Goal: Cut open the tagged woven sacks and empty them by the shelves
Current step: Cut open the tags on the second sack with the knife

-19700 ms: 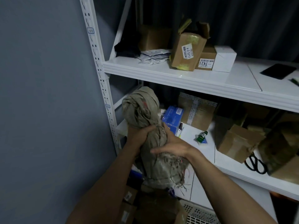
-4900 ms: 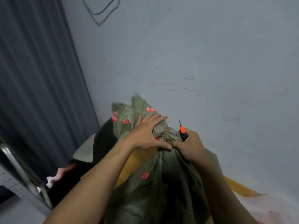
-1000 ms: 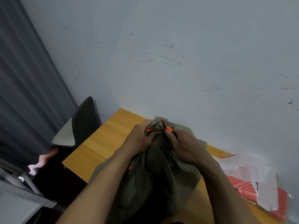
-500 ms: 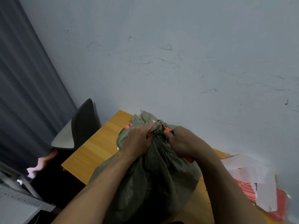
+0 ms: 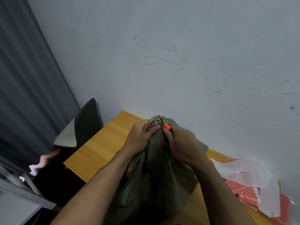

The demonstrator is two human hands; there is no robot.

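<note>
Plainly, the woven sack (image 5: 155,184) is soft goods: its olive cloth slumps and creases under the forearms, bulging low where the load sits, so it looks fairly full and probably has some weight, though what is inside cannot be seen while the mouth is tied. It stands upright on the yellow wooden tabletop (image 5: 100,143), close in front of the person. Such fabric gives no firm edge; the sensible hold is the gathered neck, where the cloth bunches into something like a handle.

That is where both hands are. The left hand (image 5: 141,138) is clenched around the neck just below the knot, beside an orange tag (image 5: 148,126). The right hand (image 5: 181,143) is closed on a small orange-tipped cutter (image 5: 167,126) and presses it into the tie at the very top (image 5: 159,120). With blade and thumb nearly touching, a slip toward the left hand is the risk.

Farther right on the tabletop lie red boxes (image 5: 243,192) under loose white paper (image 5: 253,172). Beyond the left edge stands a dark chair (image 5: 86,122), then a grey curtain (image 5: 29,88) and the scuffed wall (image 5: 178,62).
</note>
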